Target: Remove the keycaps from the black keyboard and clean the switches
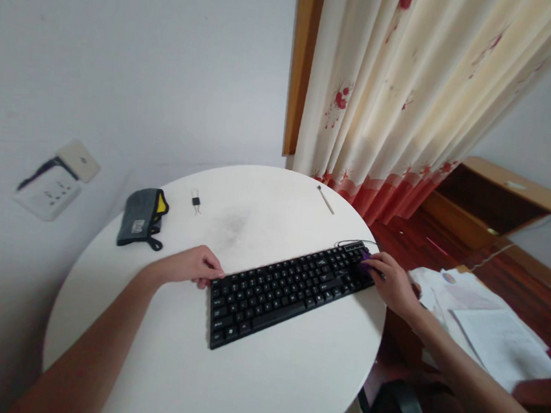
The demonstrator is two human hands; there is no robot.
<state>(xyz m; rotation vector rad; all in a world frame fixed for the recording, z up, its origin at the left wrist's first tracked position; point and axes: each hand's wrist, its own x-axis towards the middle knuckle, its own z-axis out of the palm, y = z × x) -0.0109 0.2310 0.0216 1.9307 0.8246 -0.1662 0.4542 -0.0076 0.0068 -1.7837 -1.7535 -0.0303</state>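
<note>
A black keyboard lies slanted across the round white table. My left hand rests at the keyboard's left end, fingers curled and touching its corner. At the right end my right hand is closed on a small purple object pressed against the keys. What that purple thing is I cannot make out. The keyboard's thin black cable loops by its far right corner.
A grey and yellow pouch lies at the table's far left, a small black binder clip beside it, a thin stick at the far edge. Papers lie to the right, a curtain hangs behind, and a wall socket is left.
</note>
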